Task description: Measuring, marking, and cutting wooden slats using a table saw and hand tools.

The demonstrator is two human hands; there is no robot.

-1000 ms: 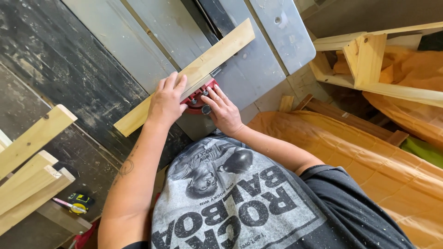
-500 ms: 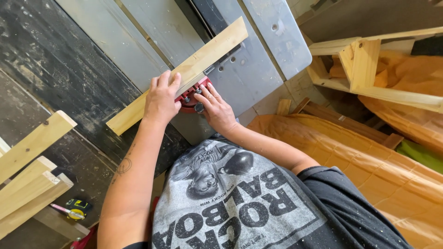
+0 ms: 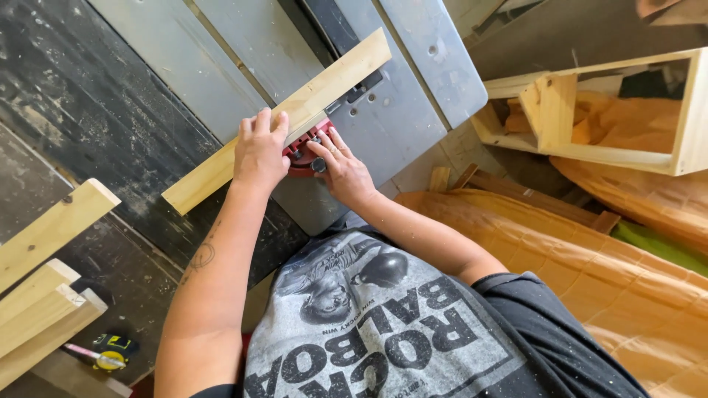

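Note:
A long pale wooden board (image 3: 324, 88) lies slantwise across the grey metal table of a saw (image 3: 214, 59). My left hand (image 3: 259, 149) presses flat on the board near its middle. Just to its right, my right hand (image 3: 343, 168) grips a red guide piece with a black knob (image 3: 302, 151) that sits against the board's near edge. Both hands are close together, almost touching.
Several loose wooden boards (image 3: 44, 287) stick in from the lower left, above a yellow tape measure (image 3: 110, 352) on the floor. An open wooden box frame (image 3: 590, 110) stands at the upper right. Orange padded cloth (image 3: 590, 273) covers the ground to the right.
Board, red guide and both hands have slid forward and up across the saw table. The grip of each hand looks the same.

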